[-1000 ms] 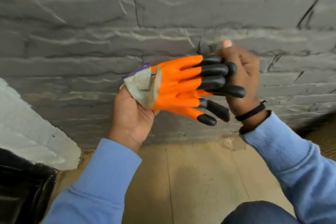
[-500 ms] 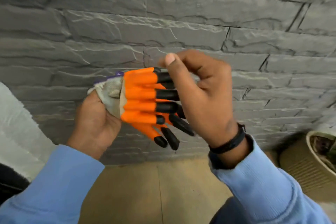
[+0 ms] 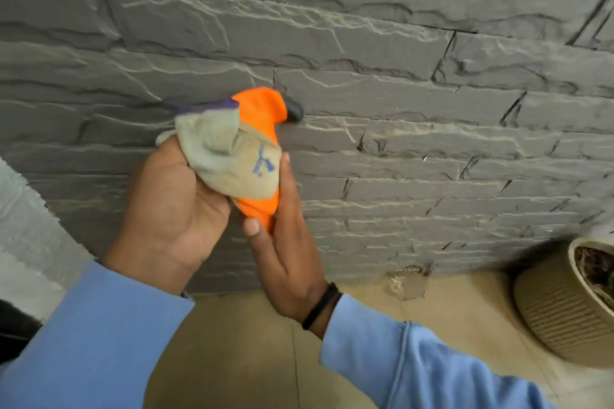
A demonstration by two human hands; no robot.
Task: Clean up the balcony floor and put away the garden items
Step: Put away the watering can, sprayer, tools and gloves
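Orange and grey, the gloves [image 3: 247,149] are bunched into a ball in front of the wall [image 3: 398,43], held between both hands above the floor [image 3: 239,359]. The grey knit cuff faces the camera and carries a blue mark; a purple hem runs along its upper edge. Orange rubber bulges out above and below the cuff, and one black fingertip pokes out at the top right, against the wall's dark stone courses.

The left hand [image 3: 169,206] grips the bundle from the left, its palm cupped around the grey cuff and its fingers wrapped behind where they cannot be seen. The right hand [image 3: 285,242] grips it from below and from the right: the thumb presses on the orange underside, and the fingers run up the far side of the bundle toward the wall. A black band [image 3: 320,305] circles the right wrist, just above a blue sleeve [image 3: 415,365]; the left arm wears the same blue.

Right of the gloves and lower, at the foot of the wall, a ribbed tan pot [image 3: 558,315] stands on the floor, cut off by the frame's edge, with dark matter inside it. Between the pot and the hands, at the base of the wall, a patch of crumbled debris [image 3: 407,279] lies on the beige tiles.
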